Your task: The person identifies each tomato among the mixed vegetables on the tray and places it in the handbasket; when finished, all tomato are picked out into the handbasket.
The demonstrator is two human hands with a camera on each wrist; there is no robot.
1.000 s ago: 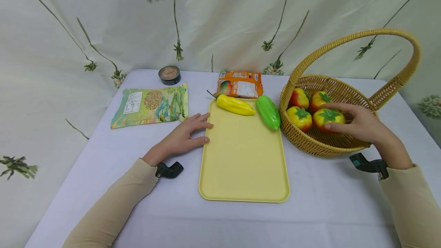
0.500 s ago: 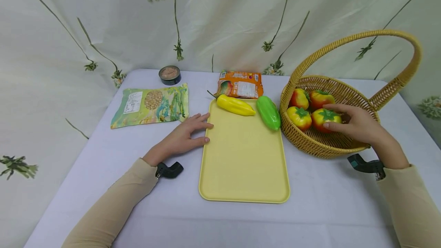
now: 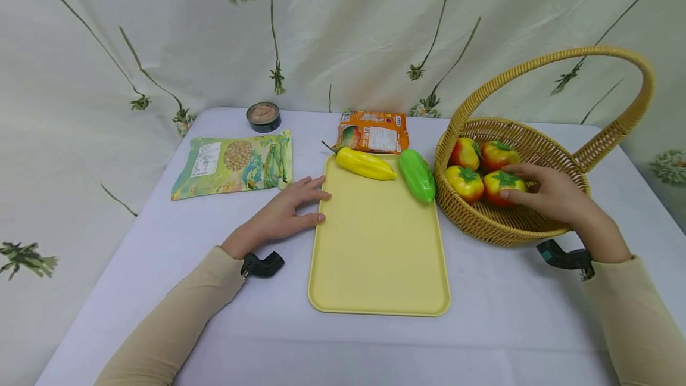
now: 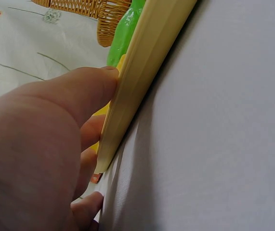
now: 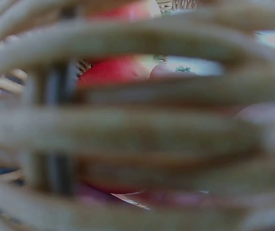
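My right hand (image 3: 554,194) reaches into the wicker basket (image 3: 498,237) and holds a yellow-and-red persimmon (image 3: 504,186) with a green leafy top, thumb at its front and fingers behind. Several similar persimmons (image 3: 465,183) lie against it at the basket's left side. In the right wrist view the basket weave (image 5: 127,132) blocks most of the hand and fruit. My left hand (image 3: 285,210) rests at the left edge of the pale yellow tray (image 3: 377,255), fingers spread, thumb and fingertips touching the rim, as the left wrist view shows too.
A yellow pepper (image 3: 367,164) and a glossy green vegetable (image 3: 417,176) lie across the tray's far end. Behind them is an orange packet (image 3: 373,131). A green pouch (image 3: 233,164) and a round tin (image 3: 264,117) sit to the left. The basket's tall handle (image 3: 557,55) arches over it.
My right hand has shifted slightly left inside the basket, and the persimmon it holds has moved left with it. My left hand and the tray stay put.
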